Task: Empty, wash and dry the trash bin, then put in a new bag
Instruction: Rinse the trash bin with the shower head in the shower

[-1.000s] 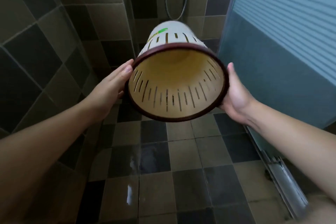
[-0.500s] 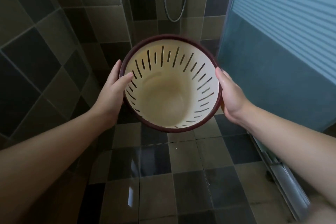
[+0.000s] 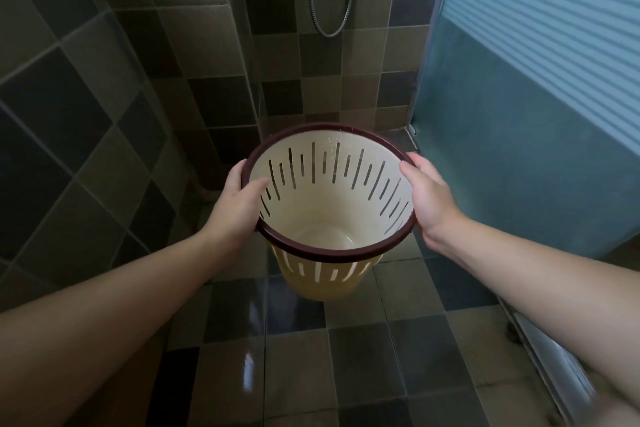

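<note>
A cream plastic trash bin [image 3: 329, 204] with a dark maroon rim and slotted walls hangs upright above the tiled floor, its mouth facing up toward me. Nothing lies inside it; the bottom looks wet and shiny. My left hand [image 3: 239, 208] grips the rim on the left side, thumb over the inside edge. My right hand [image 3: 427, 198] holds the rim on the right side. The bin is not touching the floor.
A wet, reflective checkered tile floor [image 3: 298, 357] lies below. Tiled walls meet in a corner ahead, where a metal shower hose [image 3: 330, 10] hangs. A frosted sliding door [image 3: 536, 97] stands at the right, with its metal track [image 3: 550, 350] along the floor.
The bin has swung from lying on its side with its mouth toward me to upright, and it has come down lower. Both hands stayed on the rim.
</note>
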